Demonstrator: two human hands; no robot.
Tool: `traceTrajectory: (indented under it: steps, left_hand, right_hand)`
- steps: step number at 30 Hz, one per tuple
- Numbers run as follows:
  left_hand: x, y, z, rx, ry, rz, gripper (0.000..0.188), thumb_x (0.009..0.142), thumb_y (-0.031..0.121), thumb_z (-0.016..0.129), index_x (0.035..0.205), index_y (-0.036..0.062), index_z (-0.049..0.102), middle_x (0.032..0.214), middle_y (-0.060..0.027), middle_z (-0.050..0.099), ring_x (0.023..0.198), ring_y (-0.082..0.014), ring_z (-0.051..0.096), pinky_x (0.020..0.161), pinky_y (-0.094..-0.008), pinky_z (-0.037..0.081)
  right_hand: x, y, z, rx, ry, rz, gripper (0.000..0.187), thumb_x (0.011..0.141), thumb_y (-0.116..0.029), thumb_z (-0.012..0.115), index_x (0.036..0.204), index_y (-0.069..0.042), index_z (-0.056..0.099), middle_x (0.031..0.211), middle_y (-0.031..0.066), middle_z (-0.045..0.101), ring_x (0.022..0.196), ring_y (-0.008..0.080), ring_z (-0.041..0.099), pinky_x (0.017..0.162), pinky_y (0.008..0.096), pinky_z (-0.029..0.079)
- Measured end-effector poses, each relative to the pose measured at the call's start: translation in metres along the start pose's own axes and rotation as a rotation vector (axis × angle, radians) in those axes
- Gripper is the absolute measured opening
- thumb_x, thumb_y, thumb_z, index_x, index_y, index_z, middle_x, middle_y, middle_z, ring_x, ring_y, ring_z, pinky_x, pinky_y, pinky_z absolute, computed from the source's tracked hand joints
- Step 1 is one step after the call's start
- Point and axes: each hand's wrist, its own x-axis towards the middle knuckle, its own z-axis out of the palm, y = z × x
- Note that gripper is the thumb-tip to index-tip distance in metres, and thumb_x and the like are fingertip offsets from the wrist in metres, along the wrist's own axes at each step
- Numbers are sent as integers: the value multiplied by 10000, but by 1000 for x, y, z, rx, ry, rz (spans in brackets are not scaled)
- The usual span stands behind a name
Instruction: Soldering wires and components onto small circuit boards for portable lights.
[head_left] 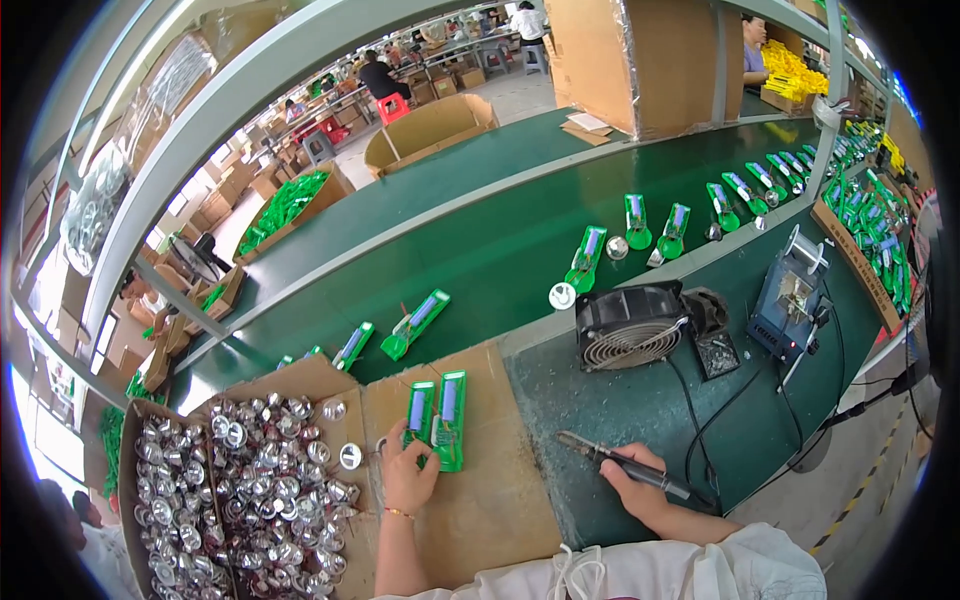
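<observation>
My left hand (406, 482) has its fingers curled at the lower end of a green plastic case (417, 412) holding a blue-violet cylindrical battery. A second such green case (450, 420) lies close along its right side. Both rest on a brown cardboard sheet (505, 500). In my right hand (643, 492) is a soldering iron (590, 447), gripped by its dark handle, its metal tip pointing left over the green bench mat (560, 400). The tip stands apart from the cases. Exactly what my left fingertips pinch is partly hidden by the hand.
A cardboard box (300, 378) of shiny silver reflector cups stands at left. Beyond runs a green conveyor belt (500, 270) carrying more green cases. A black fan (632, 325), an iron stand (715, 345) and a blue soldering unit (788, 300) with cables sit at right, beside a full box (860, 265).
</observation>
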Motion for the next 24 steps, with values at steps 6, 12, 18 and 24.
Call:
traceTrajectory:
  steps: [6, 12, 18, 24]
  left_hand:
    - [-57, 48, -11, 152, -51, -41, 120, 649, 206, 690, 680, 114, 620, 1339, -162, 399, 1232, -400, 333, 970, -495, 257]
    - [-77, 32, -30, 8, 286, -126, 187, 704, 193, 707, 807, 72, 607, 1188, -155, 506, 1089, -370, 466, 905, -433, 353]
    - [-48, -14, -54, 47, 353, -433, 236, 748, 151, 678, 920, 24, 578, 811, -98, 591, 701, -238, 562, 651, -344, 452]
    - [-76, -19, -38, 102, 197, -594, 216, 745, 138, 677, 920, 53, 585, 695, -84, 646, 594, -211, 619, 560, -329, 471]
  right_hand:
    - [4, -8, 5, -93, 44, -3, 129, 761, -108, 641, 788, 3, 582, 657, 52, 606, 616, 107, 557, 580, 255, 444]
    - [-2, -5, -4, -70, 10, -53, 187, 841, -153, 604, 898, 17, 553, 719, 80, 617, 640, 111, 577, 573, 221, 448]
    - [-4, -3, 3, -59, 0, -63, 197, 838, -159, 605, 899, 21, 554, 723, 83, 618, 635, 116, 579, 562, 219, 442]
    - [-8, -4, 3, -75, 8, -77, 199, 840, -156, 605, 904, 25, 553, 723, 83, 618, 637, 119, 582, 568, 220, 448]
